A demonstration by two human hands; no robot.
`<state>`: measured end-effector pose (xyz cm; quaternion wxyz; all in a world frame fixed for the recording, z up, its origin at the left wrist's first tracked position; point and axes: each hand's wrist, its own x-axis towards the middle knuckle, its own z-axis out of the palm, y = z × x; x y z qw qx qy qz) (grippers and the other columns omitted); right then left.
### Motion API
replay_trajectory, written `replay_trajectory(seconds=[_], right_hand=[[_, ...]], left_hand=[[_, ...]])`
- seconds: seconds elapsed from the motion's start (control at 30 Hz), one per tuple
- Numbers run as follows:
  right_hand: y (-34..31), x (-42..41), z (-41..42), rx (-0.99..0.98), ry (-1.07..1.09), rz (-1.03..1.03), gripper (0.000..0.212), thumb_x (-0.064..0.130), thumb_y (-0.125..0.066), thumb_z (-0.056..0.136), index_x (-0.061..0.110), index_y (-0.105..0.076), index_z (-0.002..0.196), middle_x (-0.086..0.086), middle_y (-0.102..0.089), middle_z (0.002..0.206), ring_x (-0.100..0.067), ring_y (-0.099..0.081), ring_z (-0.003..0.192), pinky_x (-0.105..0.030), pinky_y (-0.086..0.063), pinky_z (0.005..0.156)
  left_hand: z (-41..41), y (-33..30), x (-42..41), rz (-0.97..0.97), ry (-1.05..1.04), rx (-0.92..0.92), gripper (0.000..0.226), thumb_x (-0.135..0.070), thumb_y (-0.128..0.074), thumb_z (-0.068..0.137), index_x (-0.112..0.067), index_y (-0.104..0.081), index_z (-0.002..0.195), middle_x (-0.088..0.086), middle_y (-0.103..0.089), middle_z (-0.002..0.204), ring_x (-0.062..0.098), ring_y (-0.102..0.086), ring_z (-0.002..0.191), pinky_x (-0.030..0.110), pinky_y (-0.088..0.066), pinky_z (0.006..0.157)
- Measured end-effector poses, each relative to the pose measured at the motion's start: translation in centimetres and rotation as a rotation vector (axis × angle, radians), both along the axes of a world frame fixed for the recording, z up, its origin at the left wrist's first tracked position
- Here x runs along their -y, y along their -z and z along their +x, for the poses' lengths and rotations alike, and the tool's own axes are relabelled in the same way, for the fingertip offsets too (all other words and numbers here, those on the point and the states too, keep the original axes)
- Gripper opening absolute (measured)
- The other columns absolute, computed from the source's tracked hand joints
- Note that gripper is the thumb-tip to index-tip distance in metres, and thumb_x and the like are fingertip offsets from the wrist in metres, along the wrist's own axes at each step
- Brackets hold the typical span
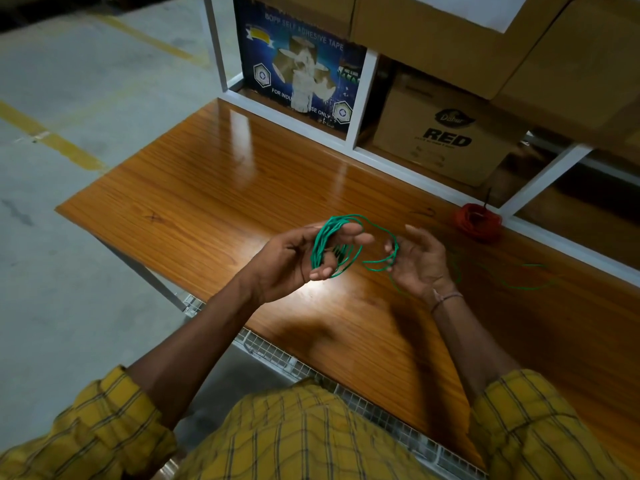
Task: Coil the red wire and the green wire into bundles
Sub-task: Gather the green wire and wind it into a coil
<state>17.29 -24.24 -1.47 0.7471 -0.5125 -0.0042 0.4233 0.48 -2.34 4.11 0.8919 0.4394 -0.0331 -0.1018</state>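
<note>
My left hand (298, 256) holds several loops of the green wire (322, 242) wound around its fingers, above the middle of the wooden table (194, 188). My right hand (420, 263) pinches a strand of the same green wire close to the loops. The loose tail of the green wire (523, 285) trails across the table to the right. The red wire (479, 221) lies as a coiled bundle at the back right, near the white frame.
A white metal shelf frame (360, 98) stands along the table's far edge, holding a blue tape box (298, 67) and brown cartons (446, 133). Concrete floor with yellow lines (52, 140) lies to the left. A wire mesh rail (277, 355) runs along the near edge.
</note>
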Motion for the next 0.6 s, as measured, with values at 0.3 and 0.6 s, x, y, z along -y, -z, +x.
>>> replay_trajectory(seconds=[0.3,0.6], right_hand=[[3.1,0.2,0.6,0.017,0.24,-0.074,0.024,0.017,-0.061,0.103,0.02,-0.055,0.08,0.011,-0.058,0.062,0.001,-0.033,0.043,-0.015,-0.018,0.038],[6.1,1.2,1.7,0.745,0.249,-1.076,0.033,0.04,-0.065,0.101,0.01,-0.061,0.088,-0.008,-0.062,0.083,-0.025,-0.056,0.077,-0.035,-0.036,0.068]], left_hand=[[-0.4,0.0,0.0,0.08,0.023,0.033,0.054,-0.019,-0.027,0.107,0.008,-0.052,0.146,0.026,-0.059,0.148,0.01,-0.056,0.052,0.034,-0.024,0.061],[-1.3,-3.2,-0.5,0.076,0.048,0.125,0.053,-0.011,-0.02,0.106,0.007,-0.057,0.139,0.023,-0.066,0.139,0.01,-0.052,0.047,0.021,-0.034,0.05]])
